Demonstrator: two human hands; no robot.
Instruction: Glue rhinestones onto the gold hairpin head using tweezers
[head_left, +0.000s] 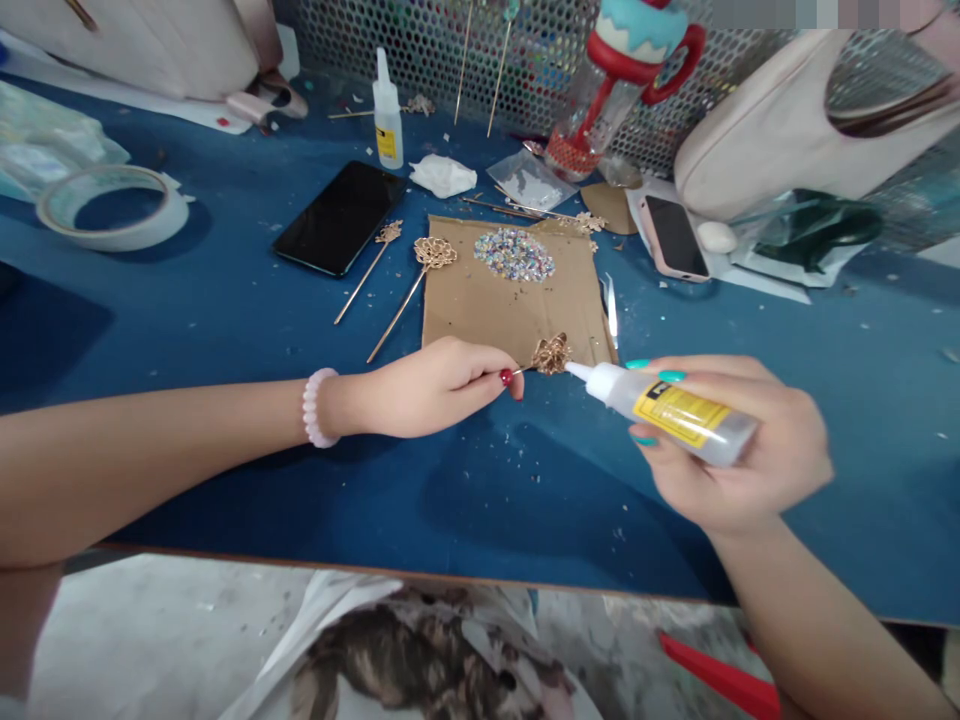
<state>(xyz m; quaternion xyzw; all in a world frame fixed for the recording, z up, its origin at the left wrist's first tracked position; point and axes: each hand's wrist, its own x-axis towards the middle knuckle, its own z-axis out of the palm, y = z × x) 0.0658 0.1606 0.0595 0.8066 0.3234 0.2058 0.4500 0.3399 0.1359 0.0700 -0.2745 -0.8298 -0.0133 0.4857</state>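
My left hand (pixel 442 385) pinches the thin stem of a gold hairpin, whose openwork flower head (pixel 551 354) sits over the front edge of a cardboard sheet (pixel 487 310). My right hand (pixel 757 440) is wrapped round a clear glue bottle (pixel 679 412) with a yellow label. The bottle is tilted to the left, its white nozzle (pixel 579 371) at or just beside the flower head; whether they touch I cannot tell. A pile of glittering rhinestones (pixel 514 255) lies on the cardboard. Left of it rest a gold flower hairpin (pixel 435 252) and a smaller hairpin (pixel 388 233).
Behind stand another glue bottle (pixel 387 125), a black tablet or phone (pixel 341 218), a crumpled white tissue (pixel 443 176) and a red-handled cup (pixel 592 110). White tweezers (pixel 611 310) lie right of the cardboard, near a pink phone (pixel 675 236). A tape roll (pixel 112 238) is at left.
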